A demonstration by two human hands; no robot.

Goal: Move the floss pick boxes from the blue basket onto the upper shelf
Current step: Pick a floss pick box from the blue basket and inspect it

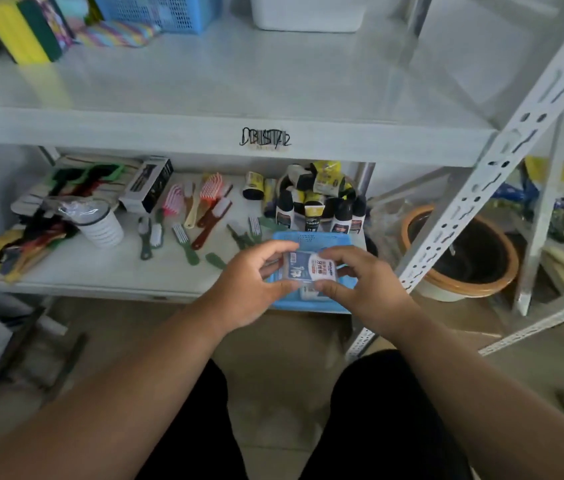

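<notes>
Two hands meet on one floss pick box (310, 268): the left hand (253, 289) pinches its nine o'clock end, the right hand (363, 289) its three o'clock end. They hold it just above the blue basket (311, 239) on the lower shelf (118, 271); the upper shelf (239, 81) lies at twelve o'clock.

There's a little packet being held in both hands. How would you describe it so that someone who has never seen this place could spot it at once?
Start at the white metal shelving; on the lower shelf's front edge sits a blue basket. Just above it, the left hand and right hand hold a floss pick box. It is a small clear case with a blue-and-white label, unlike the brushes and combs lying loose to its left.
</notes>
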